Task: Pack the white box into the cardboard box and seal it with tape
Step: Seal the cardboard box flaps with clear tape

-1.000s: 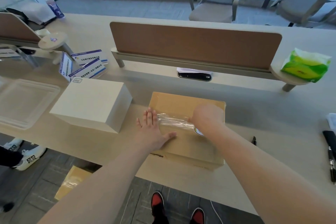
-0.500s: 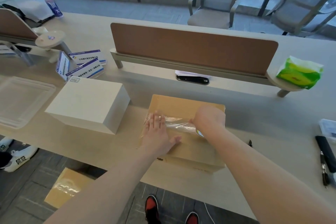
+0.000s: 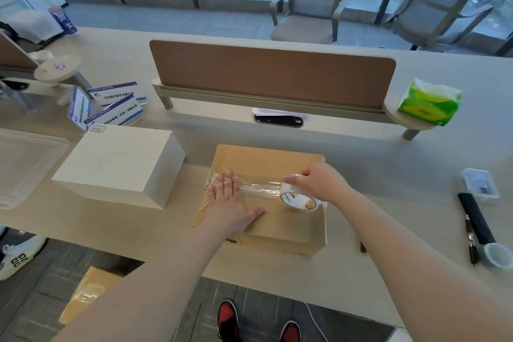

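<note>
On desk [image 3: 388,175], straight left fingers [image 3: 228,183] press tape [image 3: 258,189]; right fingers [image 3: 294,181] grip roll [image 3: 298,200].

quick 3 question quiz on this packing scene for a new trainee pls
1. True or false: the white box stands on the desk, outside the cardboard box.
2. What does the right hand grip? A scissors, B tape roll, C knife.
3. Fill in: the tape strip runs from the roll to under the fingers of the ___ hand.
Key: 1 true; 2 B; 3 left hand.
</note>
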A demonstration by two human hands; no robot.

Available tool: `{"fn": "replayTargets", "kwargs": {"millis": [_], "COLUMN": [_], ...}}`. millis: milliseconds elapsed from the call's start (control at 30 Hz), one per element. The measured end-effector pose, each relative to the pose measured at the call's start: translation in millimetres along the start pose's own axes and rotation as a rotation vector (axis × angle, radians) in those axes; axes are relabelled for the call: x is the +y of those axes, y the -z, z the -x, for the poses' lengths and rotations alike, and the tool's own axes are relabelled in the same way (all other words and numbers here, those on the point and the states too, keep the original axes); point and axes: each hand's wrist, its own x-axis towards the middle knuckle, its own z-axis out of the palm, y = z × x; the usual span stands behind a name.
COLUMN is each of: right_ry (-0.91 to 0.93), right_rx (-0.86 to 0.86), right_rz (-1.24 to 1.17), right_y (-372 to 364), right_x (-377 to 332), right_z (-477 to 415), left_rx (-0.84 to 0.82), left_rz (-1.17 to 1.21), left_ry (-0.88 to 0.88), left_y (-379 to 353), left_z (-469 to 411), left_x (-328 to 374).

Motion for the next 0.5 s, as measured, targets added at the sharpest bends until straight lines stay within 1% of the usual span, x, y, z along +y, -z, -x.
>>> {"fn": "replayTargets", "kwargs": {"millis": [133,267,333,433,500], "right_ry": [-0.02,-0.07,-0.058,-0.023,-0.02], "right_rx": [0.144,0.192,0.175,0.093,0.094], "right_rz": [0.199,0.35,0.297,0.076,-0.06], "right_y": [9,9,12,20,20], "right_x": [2,3,10,31,42], "right_z": [3,4,3,6,8], "left_rx": [-0.051,-0.091,-0.115,-0.097,-0.054], "left_rz": [-0.037,-0.053,-0.08,-0.112,-0.082], "left_ry": [0.011,0.04,0.061,0.066,0.015], "left_y": [4,9,14,21,21], "left_z": [-5,-6,-7,-9,-8], "left_x": [1,5,9,19,27]}}
